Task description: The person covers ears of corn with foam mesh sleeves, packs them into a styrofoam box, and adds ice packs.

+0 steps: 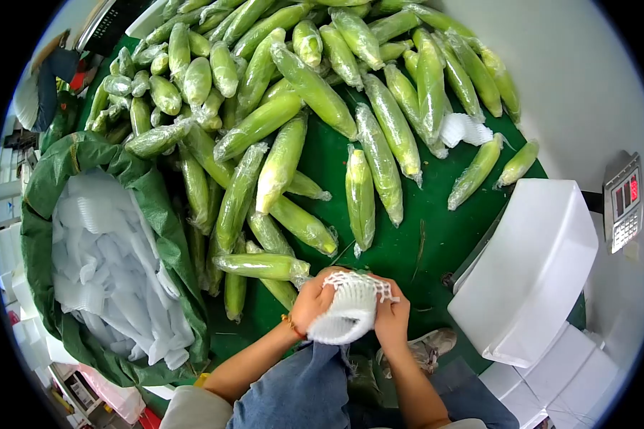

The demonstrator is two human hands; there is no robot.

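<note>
When reading the work area as a clock face, twelve farthest away, find at nine the green sack [166, 222], packed with white foam pieces [114, 272]. From ten round to one, see film-wrapped corn ears [315, 89] heaped on the green tabletop [447, 243]. At six, find the left hand [311, 304] clamped on the nine o'clock side of the white foam net sleeve [355, 294]. For an even stretch, best pull gently from opposite sides, spread the load over several fingers, and hold the mouth round. Locate the sleeve squarely between both hands, netted rim towards twelve, open mouth towards six. On its three o'clock side, find the right hand [392, 318] pinched onto the mesh; cannot tell how far the fingertips reach inside. Farther right, see the white bin [525, 272] near four and the digital scale [626, 200] at three.
</note>
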